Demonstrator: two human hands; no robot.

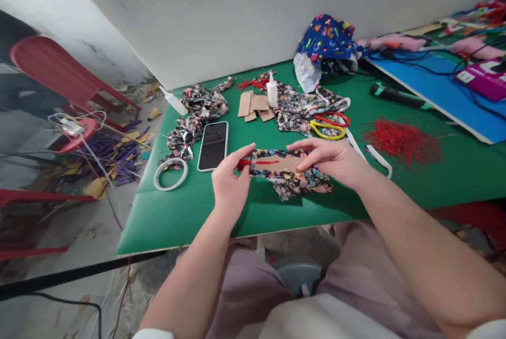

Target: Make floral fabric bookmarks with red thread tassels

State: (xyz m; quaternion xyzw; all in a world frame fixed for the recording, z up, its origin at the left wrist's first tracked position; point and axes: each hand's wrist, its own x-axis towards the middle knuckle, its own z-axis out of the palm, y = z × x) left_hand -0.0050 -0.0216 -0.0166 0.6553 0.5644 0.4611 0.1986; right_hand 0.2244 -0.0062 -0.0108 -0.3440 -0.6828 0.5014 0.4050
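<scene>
My left hand (233, 178) pinches the left end of a cardboard piece (288, 164) that has black floral fabric (302, 186) folded along its long edges. A red string (265, 162) lies along the bare cardboard and comes out by my left fingers. At the other end, my right hand (326, 158) grips the same fabric-covered piece, thumb and fingertips pressed on its top. A loose flap of the fabric hangs below, toward me. Close by on the green table (177, 223) are a phone (213, 146) to the left and scissors (330, 124) with red and yellow handles behind my right hand.
A tape roll (171, 174), floral scraps (201, 104), two glue bottles (272, 91) and cardboard pieces (253, 106) lie around. Red strings (399, 141) and a cutter knife (399, 97) are right, beside a blue board (446, 91). Blue patterned cloth (328, 44) sits by the wall.
</scene>
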